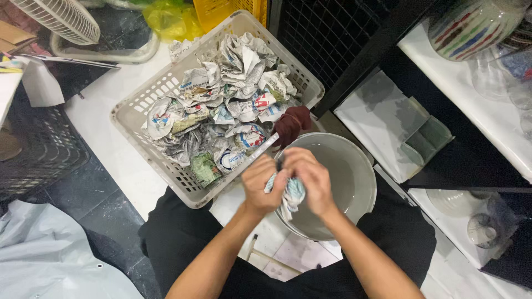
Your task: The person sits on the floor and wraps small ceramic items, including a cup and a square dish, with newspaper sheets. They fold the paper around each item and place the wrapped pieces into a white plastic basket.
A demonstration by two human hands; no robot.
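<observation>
White floor tiles (105, 127) lie under everything, with a darker patch of floor on the left. On the tiles sits a big pale plastic basket (136, 113) with holes in its sides. It is full of crumpled newspaper balls (221, 105), many grey and some with red and blue print.

Just beside the basket, to the right, stands a round grey bucket (354, 177) with water in it. A dark red cloth (292, 124) hangs on its rim, touching the basket's corner.

Both hands meet over the near edge of the bucket. The left hand (259, 185) and the right hand (310, 180) are closed around one small paper-wrapped bundle (288, 195), white with bits of blue. The fingers squeeze it from both sides, and a bit of paper hangs down below them.

A white fan (61, 19) and a yellow bag (169, 19) are at the top left. White shelves (476, 105) on the right hold a striped glass vase (471, 25) and clear glass pieces (482, 227).
</observation>
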